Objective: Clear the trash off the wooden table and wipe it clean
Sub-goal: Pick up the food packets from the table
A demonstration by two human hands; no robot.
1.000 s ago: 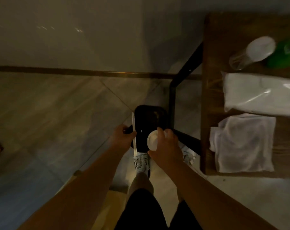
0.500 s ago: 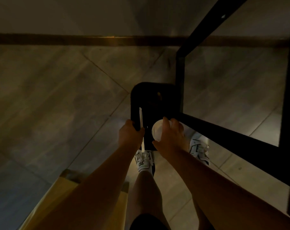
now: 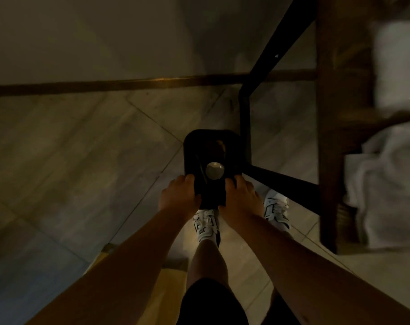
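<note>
A black bin (image 3: pixel 212 146) stands on the tiled floor (image 3: pixel 82 146), hemmed on its right by the table's black metal frame (image 3: pixel 245 118). Both hands (left (image 3: pixel 179 195), right (image 3: pixel 240 198)) crowd its near rim; a pale cup (image 3: pixel 214 170) sits in the mouth. Floor left of the bin lies open.

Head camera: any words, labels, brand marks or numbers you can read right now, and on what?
None can be read.
Shoes: dark markings, too blurred to read.
Black bin and white cup inside it: no lettering visible.
White package on the wooden table: blurred, nothing legible.
</note>
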